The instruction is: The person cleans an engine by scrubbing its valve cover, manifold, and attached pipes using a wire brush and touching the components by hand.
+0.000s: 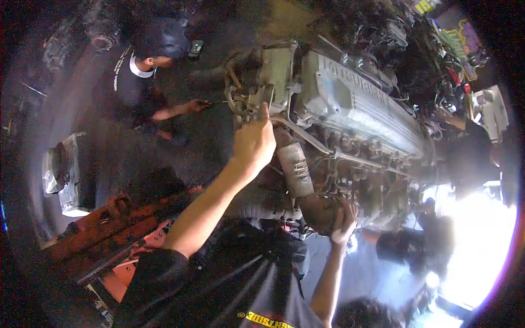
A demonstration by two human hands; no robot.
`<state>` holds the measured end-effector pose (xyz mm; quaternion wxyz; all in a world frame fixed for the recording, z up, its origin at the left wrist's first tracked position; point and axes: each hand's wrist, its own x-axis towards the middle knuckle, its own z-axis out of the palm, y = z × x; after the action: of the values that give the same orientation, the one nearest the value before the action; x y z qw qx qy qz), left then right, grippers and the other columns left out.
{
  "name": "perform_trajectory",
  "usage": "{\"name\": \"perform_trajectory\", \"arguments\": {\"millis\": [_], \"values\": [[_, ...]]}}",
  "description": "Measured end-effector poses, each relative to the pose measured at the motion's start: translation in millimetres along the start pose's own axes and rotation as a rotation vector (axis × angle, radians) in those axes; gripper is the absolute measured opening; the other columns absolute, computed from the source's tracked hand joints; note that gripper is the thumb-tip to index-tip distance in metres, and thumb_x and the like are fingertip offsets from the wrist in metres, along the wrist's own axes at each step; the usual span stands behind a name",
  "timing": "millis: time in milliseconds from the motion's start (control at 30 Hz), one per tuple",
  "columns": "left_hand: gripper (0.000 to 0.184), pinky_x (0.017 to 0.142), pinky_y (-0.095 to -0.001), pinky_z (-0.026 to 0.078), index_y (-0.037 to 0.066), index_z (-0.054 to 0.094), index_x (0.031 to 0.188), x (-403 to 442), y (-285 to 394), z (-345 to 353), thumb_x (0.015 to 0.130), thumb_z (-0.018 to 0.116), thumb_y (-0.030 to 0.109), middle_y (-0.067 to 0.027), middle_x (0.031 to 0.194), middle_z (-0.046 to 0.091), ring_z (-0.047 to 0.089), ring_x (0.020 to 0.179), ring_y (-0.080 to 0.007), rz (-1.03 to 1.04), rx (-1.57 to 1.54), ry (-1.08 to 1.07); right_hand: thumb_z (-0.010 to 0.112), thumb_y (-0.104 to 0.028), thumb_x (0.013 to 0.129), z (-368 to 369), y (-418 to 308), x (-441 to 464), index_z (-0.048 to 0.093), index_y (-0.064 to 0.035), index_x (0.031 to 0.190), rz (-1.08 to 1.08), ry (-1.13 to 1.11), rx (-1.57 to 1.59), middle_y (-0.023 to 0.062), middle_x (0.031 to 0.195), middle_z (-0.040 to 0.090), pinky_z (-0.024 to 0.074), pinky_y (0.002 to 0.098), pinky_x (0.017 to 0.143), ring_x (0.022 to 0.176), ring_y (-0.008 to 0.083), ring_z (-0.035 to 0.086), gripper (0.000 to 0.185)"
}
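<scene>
A large grey engine with raised lettering on its valve cover stretches across the view. My left hand reaches to its front end, index finger stretched out against a grey metal part and the other fingers bent. Beneath that hand, a dirty cylindrical canister hangs at a tilt. My right hand rests at the edge of a dark rounded engine part, fingers upward and slightly apart. Whether anything small lies under either hand is hidden.
A co-worker in a cap crouches at the left, one hand holding a thin dark tool toward the engine. Another person stands at the far right by bright light. Orange metal framework lies lower left.
</scene>
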<state>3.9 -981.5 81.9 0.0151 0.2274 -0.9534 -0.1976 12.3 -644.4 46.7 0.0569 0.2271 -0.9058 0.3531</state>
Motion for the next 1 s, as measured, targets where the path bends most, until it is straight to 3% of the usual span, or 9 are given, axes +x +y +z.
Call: {"name": "perform_trajectory", "arguments": {"millis": [200, 267, 367, 467, 633, 800, 1000], "values": [[0.053, 0.058, -0.0478, 0.059, -0.006, 0.044, 0.142, 50, -30, 0, 0.091, 0.048, 0.011, -0.0255, 0.074, 0.069, 0.071, 0.064, -0.0369, 0.064, 0.021, 0.105, 0.049, -0.017, 0.093, 3, 8, -3, 0.067, 0.0028, 0.11, 0.01, 0.009, -0.023, 0.0216, 0.105, 0.066, 0.0441, 0.0449, 0.092, 0.099, 0.0374, 0.059, 0.032], [0.051, 0.059, -0.0491, 0.059, -0.004, 0.045, 0.142, 31, -32, -13, 0.094, 0.048, 0.015, -0.0247, 0.074, 0.069, 0.07, 0.065, -0.0385, 0.125, 0.006, 0.104, 0.049, -0.017, 0.092, 2, 9, 0, 0.067, 0.0028, 0.109, 0.02, 0.011, -0.025, 0.0216, 0.105, 0.066, 0.0445, 0.0446, 0.092, 0.099, 0.0373, 0.06, 0.031], [0.05, 0.06, -0.0505, 0.059, 0.002, 0.046, 0.144, 3, -29, -32, 0.097, 0.048, 0.019, -0.0226, 0.072, 0.068, 0.069, 0.063, -0.0397, 0.072, 0.117, -0.037, 0.051, -0.016, 0.093, 2, 5, 0, 0.068, 0.0001, 0.108, 0.008, 0.016, 0.025, 0.0174, 0.103, 0.067, 0.0462, 0.0431, 0.091, 0.098, 0.0359, 0.06, 0.028], [0.06, 0.065, -0.0487, 0.059, -0.002, 0.039, 0.148, 15, -28, -30, 0.09, 0.048, 0.01, -0.0244, 0.08, 0.07, 0.072, 0.071, -0.0376, 0.062, 0.075, -0.077, 0.052, -0.016, 0.093, 2, 4, 0, 0.068, 0.0007, 0.107, -0.007, 0.02, -0.009, 0.0173, 0.104, 0.067, 0.0459, 0.0433, 0.092, 0.1, 0.0361, 0.06, 0.027], [0.054, 0.048, -0.0387, 0.056, 0.001, 0.05, 0.142, 22, -15, -17, 0.089, 0.055, 0.013, -0.0179, 0.071, 0.07, 0.071, 0.059, -0.0257, 0.083, 0.294, 0.073, 0.052, -0.018, 0.094, 3, 2, 1, 0.067, 0.001, 0.107, -0.023, 0.033, 0.004, 0.0178, 0.106, 0.068, 0.0456, 0.044, 0.092, 0.1, 0.0364, 0.06, 0.027], [0.058, 0.045, -0.0394, 0.055, -0.005, 0.047, 0.143, 1, -16, -4, 0.087, 0.055, 0.009, -0.0138, 0.06, 0.065, 0.067, 0.052, -0.0243, 0.15, 0.344, 0.113, 0.05, -0.019, 0.096, 4, 8, 0, 0.067, -0.0004, 0.109, -0.024, 0.028, -0.034, 0.018, 0.105, 0.068, 0.0459, 0.0443, 0.091, 0.098, 0.0365, 0.06, 0.029], [0.06, 0.05, -0.0379, 0.058, -0.008, 0.045, 0.142, 14, -7, 3, 0.086, 0.056, 0.01, -0.0157, 0.061, 0.066, 0.068, 0.052, -0.0252, 0.148, 0.248, 0.154, 0.052, -0.02, 0.092, 3, 7, -2, 0.069, -0.0002, 0.107, 0.028, 0.001, -0.017, 0.0188, 0.105, 0.068, 0.0445, 0.0451, 0.093, 0.099, 0.0363, 0.06, 0.03]]}}
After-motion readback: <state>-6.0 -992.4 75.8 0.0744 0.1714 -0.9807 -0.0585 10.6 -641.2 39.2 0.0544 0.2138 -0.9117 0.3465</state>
